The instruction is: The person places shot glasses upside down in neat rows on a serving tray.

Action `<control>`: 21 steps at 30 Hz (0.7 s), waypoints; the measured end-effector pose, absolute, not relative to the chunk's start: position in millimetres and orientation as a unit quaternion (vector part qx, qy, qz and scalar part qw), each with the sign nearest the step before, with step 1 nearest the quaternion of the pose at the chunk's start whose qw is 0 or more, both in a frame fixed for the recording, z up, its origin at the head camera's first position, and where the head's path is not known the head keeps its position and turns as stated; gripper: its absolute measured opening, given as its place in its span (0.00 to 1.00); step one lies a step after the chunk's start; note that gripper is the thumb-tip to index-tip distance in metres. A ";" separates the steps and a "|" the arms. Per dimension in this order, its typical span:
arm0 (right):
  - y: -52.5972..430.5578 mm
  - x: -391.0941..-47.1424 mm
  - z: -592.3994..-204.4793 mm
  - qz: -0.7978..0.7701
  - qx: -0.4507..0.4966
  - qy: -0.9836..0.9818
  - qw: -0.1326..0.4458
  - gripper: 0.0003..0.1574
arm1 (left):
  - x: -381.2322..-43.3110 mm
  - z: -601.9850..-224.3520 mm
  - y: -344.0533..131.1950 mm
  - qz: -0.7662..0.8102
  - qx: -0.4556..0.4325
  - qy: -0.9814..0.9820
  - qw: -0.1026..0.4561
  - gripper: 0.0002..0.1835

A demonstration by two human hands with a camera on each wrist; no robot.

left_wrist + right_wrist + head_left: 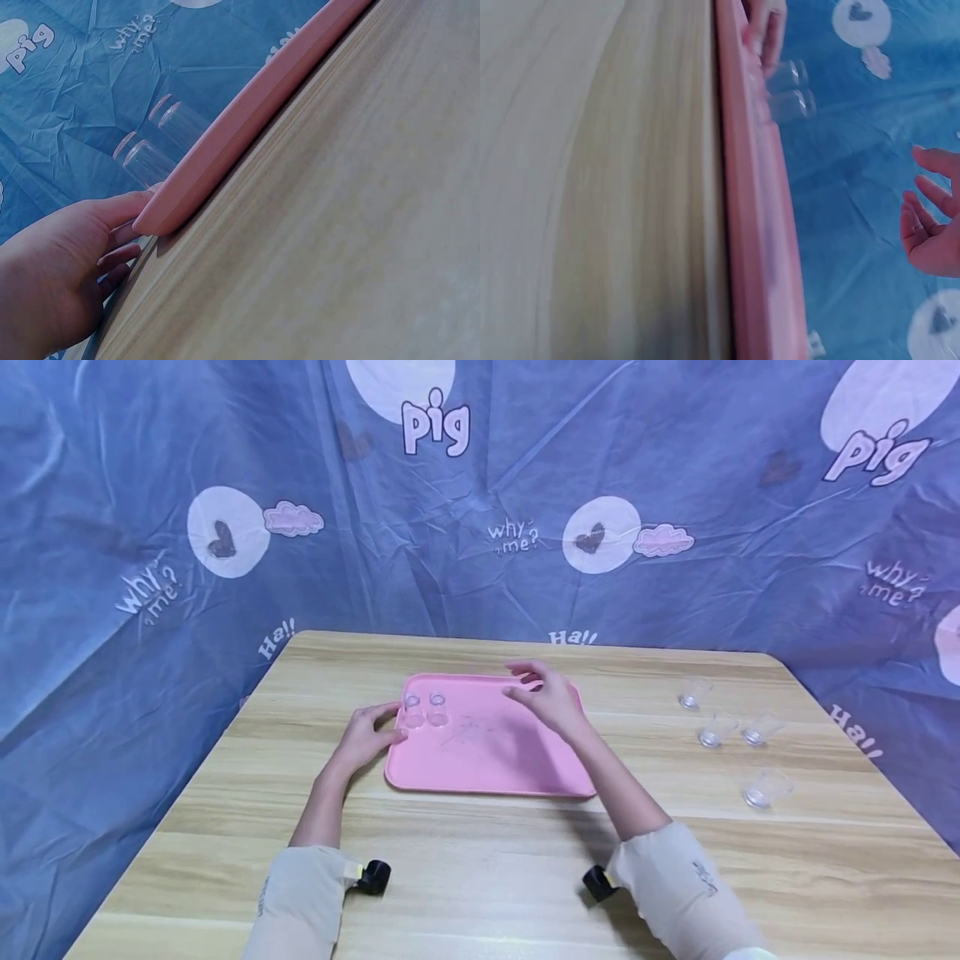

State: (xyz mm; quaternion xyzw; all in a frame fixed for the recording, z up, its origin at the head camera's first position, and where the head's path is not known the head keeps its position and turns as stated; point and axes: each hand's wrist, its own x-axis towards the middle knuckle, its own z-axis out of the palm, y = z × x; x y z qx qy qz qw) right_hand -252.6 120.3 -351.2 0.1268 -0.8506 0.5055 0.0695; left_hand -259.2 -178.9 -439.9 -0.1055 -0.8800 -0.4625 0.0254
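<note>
A pink tray (491, 764) lies on the wooden table. My left hand (366, 739) holds its left edge, with the thumb over the rim and the other fingers at the outer side in the left wrist view. Just inside that edge stand two small clear glasses (438, 714), side by side; their narrower ends appear to point up. Above the tray's far right part hovers my right hand (546, 697), fingers loosely bent and apart, holding nothing. In the right wrist view the right hand (937, 217) is partly cut off by the frame.
Several more clear glasses stand spread out on the right of the table, among them a near glass (765, 789) and a far glass (693, 693). A blue printed cloth (487, 585) hangs behind the wooden table (480, 885).
</note>
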 end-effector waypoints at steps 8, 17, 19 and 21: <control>186.9 -227.2 -334.6 0.498 0.112 -0.854 0.103 0.25 | -256.8 -437.3 -177.1 -0.470 -0.108 -0.876 0.026 0.29; 256.9 -192.2 -335.5 0.460 0.072 -0.871 0.158 0.26 | -258.8 -438.2 -177.5 -0.480 -0.116 -0.869 0.030 0.29; 271.1 -184.0 -336.7 0.460 0.066 -0.869 0.170 0.25 | -259.4 -438.1 -177.8 -0.477 -0.117 -0.871 0.029 0.30; 284.5 -174.8 -337.9 0.468 0.058 -0.864 0.178 0.23 | -259.8 -438.2 -178.2 -0.474 -0.117 -0.872 0.029 0.30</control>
